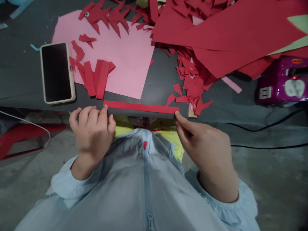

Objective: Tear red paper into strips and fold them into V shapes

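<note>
A narrow folded strip of red paper [141, 107] lies flat along the front edge of the dark table. My left hand [93, 128] holds down its left end with the index fingertip, the other fingers bent over the table edge and the thumb apart. At the strip's right end, my right hand [204, 144] holds it with the index fingertip, its other fingers curled under and partly hidden. Beyond my left hand, several short red paper strips [102, 78] rest on a pink paper sheet [130, 61].
A phone [57, 73] lies at the left. Two spiky red paper shapes with eyes [93, 16] top the pink sheet. Red scraps [192, 77] and large red sheets [228, 32] cover the right side, near a purple device [281, 83] with sockets. Black cables [264, 147] run below it.
</note>
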